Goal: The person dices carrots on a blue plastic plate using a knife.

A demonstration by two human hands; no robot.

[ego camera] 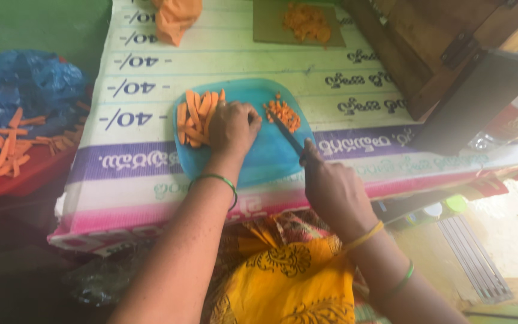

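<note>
Printed sheeting covers the table (223, 72), and a blue cutting board (265, 162) lies near its front edge. On the board's left part the left hand (232, 127), fingers curled together, presses down a bundle of carrot sticks (194, 117). Diced carrot (283, 113) sits on the board's right part. The right hand (334, 189), fingers closed round the handle, holds a knife (288, 135) whose blade points toward the dice.
</note>
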